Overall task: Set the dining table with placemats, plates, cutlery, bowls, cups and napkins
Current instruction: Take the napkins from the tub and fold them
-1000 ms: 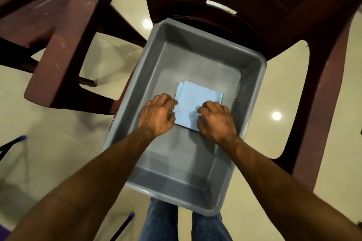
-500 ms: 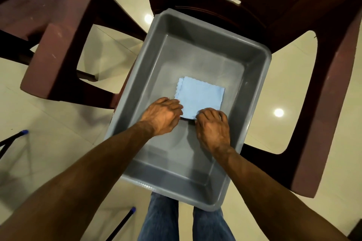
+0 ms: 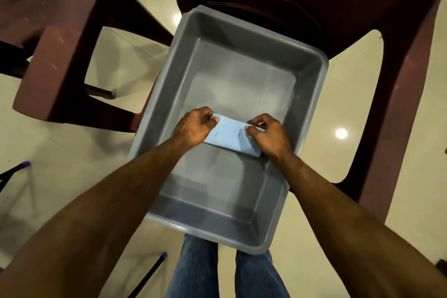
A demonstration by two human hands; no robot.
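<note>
A head-worn camera looks straight down into a grey plastic bin (image 3: 312,94) that sits on the seat of a dark red plastic chair (image 3: 391,94). The one thing visible in the bin is a light blue napkin (image 3: 229,135), a soft cloth with a fine woven texture.

Both hands are clamped on the napkin, one at each end. The left hand (image 3: 193,128) pinches the end nearer the bin's left wall, fingers curled over the cloth's upper corner. The right hand (image 3: 271,135) pinches the end nearer the bin's right wall, thumb and fingers closed on the upper edge. The hands are apart, with the cloth stretched between them.

The napkin sits about midway along the bin, between its left and right walls. It appears raised a little off the bin floor, though how far cannot be told. Its long axis runs crosswise to the bin, from the left wall toward the right, dipping slightly toward the bin's near rim at the right end. The cloth looks folded or rolled along its lower edge, with the visible band of blue facing up.

Neither hand is nearer: each holds its own end, so the napkin lies directly between them. Judging from this, the coming move is a straight lift up and out over the bin's near rim. The person's jeans (image 3: 200,271) show below that rim, on a pale tiled floor (image 3: 48,152).
</note>
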